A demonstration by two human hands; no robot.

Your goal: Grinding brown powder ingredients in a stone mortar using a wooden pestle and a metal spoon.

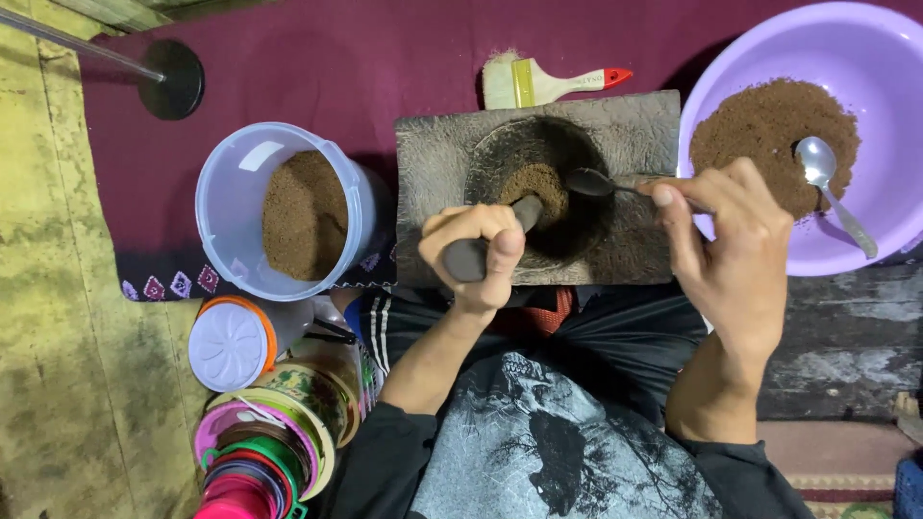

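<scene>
My left hand [478,252] grips a dark stone pestle [527,211] whose tip rests in the brown powder [538,183] inside the round hollow of a grey stone mortar slab [636,135]. My right hand [733,252] holds a dark spoon [591,182] by its handle, the bowl of the spoon lying over the powder in the hollow. Both hands are over the slab, directly in front of my body.
A purple basin [865,48] at the right holds brown powder and a metal spoon [829,183]. A clear tub [236,192] of brown powder sits at the left. A paintbrush [538,82] lies behind the slab. Stacked lids and containers [274,423] stand at the lower left.
</scene>
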